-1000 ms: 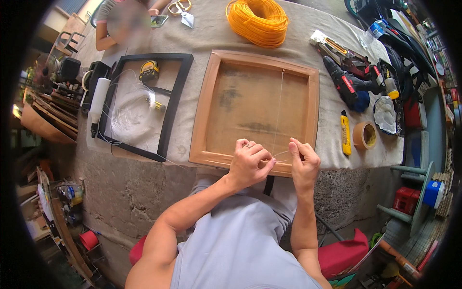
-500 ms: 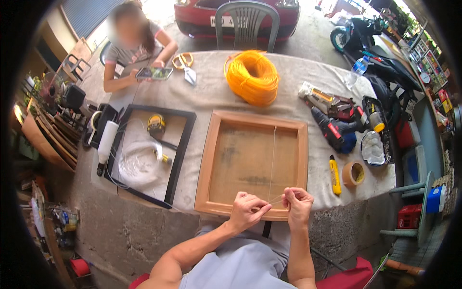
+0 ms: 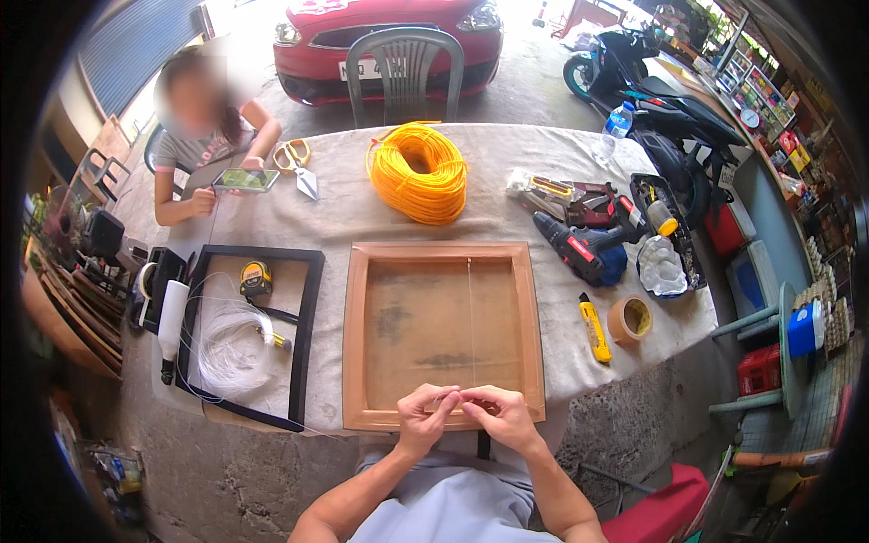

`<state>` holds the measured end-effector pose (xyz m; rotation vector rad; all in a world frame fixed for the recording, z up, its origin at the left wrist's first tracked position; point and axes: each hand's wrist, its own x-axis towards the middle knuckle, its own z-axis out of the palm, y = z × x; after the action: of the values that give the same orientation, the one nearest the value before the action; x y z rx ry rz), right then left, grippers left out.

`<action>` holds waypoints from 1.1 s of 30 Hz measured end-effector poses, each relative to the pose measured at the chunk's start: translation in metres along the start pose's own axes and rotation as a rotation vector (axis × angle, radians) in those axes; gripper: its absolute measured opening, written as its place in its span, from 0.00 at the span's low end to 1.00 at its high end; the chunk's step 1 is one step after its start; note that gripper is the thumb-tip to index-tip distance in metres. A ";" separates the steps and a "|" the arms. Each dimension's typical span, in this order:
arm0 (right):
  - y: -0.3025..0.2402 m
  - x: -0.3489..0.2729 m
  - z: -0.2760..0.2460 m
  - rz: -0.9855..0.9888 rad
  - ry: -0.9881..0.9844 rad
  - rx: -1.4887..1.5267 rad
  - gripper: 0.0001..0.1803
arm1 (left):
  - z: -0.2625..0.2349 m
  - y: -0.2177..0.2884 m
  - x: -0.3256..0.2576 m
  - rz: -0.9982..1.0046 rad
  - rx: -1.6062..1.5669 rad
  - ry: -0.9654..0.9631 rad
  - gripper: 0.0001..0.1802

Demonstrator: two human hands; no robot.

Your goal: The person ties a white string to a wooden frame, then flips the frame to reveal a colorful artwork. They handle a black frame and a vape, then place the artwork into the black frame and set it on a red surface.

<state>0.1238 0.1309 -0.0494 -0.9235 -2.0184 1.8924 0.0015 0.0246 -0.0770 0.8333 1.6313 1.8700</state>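
A wooden frame (image 3: 356,335) with a brown panel inside lies on the cloth-covered table before me. One thin pale string (image 3: 472,317) runs down across its opening from the far rail to my hands at the near rail. My left hand (image 3: 423,420) and my right hand (image 3: 503,420) meet over that near rail, thumbs and fingers pinched together on the string's end. The fingertips almost touch each other, and the exact form of the string between them is too fine to make out.
At left, a black frame (image 3: 312,335) surrounds a white line coil (image 3: 237,357) and a tape measure (image 3: 256,279). Beyond are a yellow cord coil (image 3: 444,195), scissors (image 3: 294,163) and a person (image 3: 204,136) holding a phone. A drill (image 3: 575,246), cutter (image 3: 594,328) and tape roll (image 3: 630,320) lie right.
My right hand has come in toward the left, so both hands now meet at the string. The whole view has shifted, with the table's things appearing lower and further left.
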 end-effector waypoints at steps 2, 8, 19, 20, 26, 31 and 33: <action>-0.002 0.000 0.006 -0.121 0.068 -0.020 0.08 | -0.002 -0.001 0.001 0.056 0.009 -0.008 0.07; -0.016 0.003 0.009 -0.277 0.140 -0.093 0.08 | -0.006 0.002 0.003 0.088 -0.012 -0.081 0.13; -0.035 -0.017 0.009 -0.249 0.317 0.166 0.06 | 0.005 0.004 0.008 0.201 0.372 -0.242 0.10; -0.034 -0.016 0.007 -0.179 0.380 0.203 0.07 | 0.006 0.004 0.008 0.185 0.397 -0.229 0.10; -0.016 -0.004 -0.006 0.005 0.549 0.201 0.09 | 0.007 0.006 0.005 0.224 0.520 -0.263 0.09; -0.006 0.001 -0.016 0.057 0.523 -0.136 0.09 | 0.005 0.005 0.009 0.292 0.345 -0.348 0.06; -0.006 0.000 -0.017 -0.030 0.511 -0.323 0.09 | 0.003 0.005 0.010 0.256 0.356 -0.410 0.06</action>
<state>0.1316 0.1446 -0.0413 -1.2874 -2.0124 1.1642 -0.0032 0.0333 -0.0706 1.5263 1.6663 1.4436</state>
